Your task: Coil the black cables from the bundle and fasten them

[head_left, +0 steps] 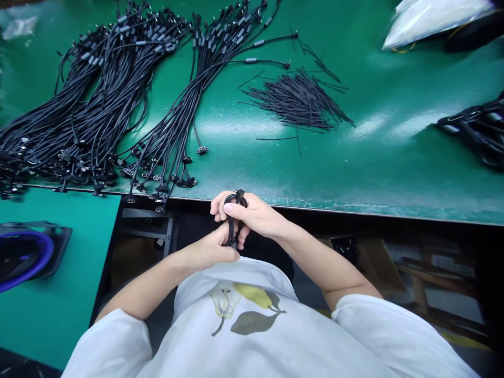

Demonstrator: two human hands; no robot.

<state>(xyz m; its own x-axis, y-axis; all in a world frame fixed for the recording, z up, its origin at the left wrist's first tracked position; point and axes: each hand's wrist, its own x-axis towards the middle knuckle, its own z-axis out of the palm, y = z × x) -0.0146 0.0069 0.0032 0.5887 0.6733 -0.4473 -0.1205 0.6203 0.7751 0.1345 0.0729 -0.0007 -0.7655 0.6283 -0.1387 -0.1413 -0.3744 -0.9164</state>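
Observation:
A black cable (pixel 231 231), coiled into a small bundle, is held between my two hands just off the table's front edge. My left hand (pixel 214 247) grips the lower end of the coil, its thumb lying along the near side. Around the upper part, my right hand (pixel 252 214) has its thumb and fingers closed. A dark connector (pixel 239 194) sticks up at the top of the coil. Parts of the bundle are hidden behind my fingers.
Long black cables with connectors lie in a big heap (pixel 106 79) and a smaller bunch (pixel 185 105) on the green table (pixel 378 173). Thin black ties form a pile (pixel 299 100). Coiled cables (pixel 478 128) lie far right, a white bag (pixel 433 21) behind. A purple-rimmed object (pixel 43 252) sits lower left.

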